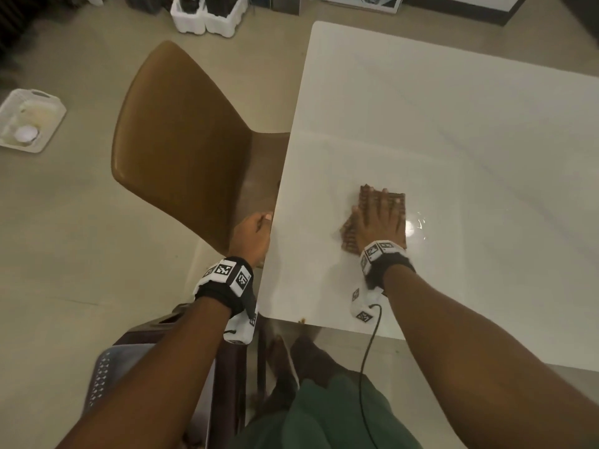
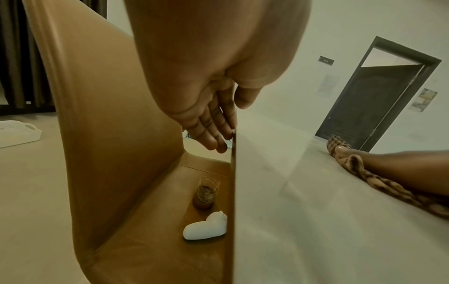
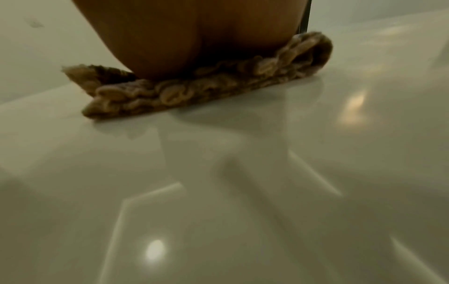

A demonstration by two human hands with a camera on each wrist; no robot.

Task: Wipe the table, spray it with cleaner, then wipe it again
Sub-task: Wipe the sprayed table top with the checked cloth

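Right hand (image 1: pixel 381 218) lies flat, fingers spread, pressing the brown cloth (image 1: pixel 353 230) onto the white worktop (image 1: pixel 453 124); a wet sheen beside it suggests wiping is mid-way. Left hand (image 2: pixel 213 123), fingers straight, rests against the worktop edge; no sprayer shows. Right wrist view: cloth only. No readable writing.

Beige floor (image 1: pixel 81 238), brown chair (image 1: pixel 175 137), dark door (image 2: pixel 374 100), pale walls (image 2: pixel 279 48)
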